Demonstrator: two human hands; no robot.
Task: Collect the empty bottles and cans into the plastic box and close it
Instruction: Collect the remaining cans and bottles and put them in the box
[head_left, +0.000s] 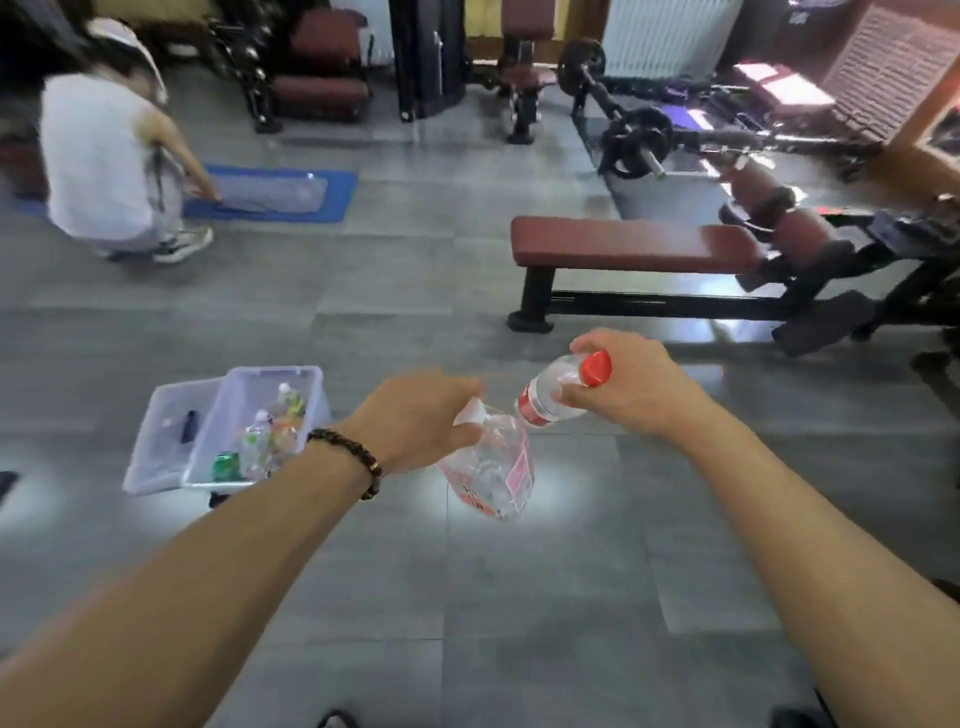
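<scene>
The left hand (421, 418) pinches a large clear water bottle (491, 470) by its neck, body hanging down. The right hand (631, 387) grips a small red-capped bottle (558, 392), lying roughly level, cap rightward. The open plastic box (208, 470), partly filled, sits on the floor to the left, nearer the left hand.

Even, fairly bright indoor light, with pale glare patches on the grey floor (467, 597) below the hands. Motion blur softens everything, most of all the crouching person (104, 156) at upper left. Wide-angle distortion bends the edges.
</scene>
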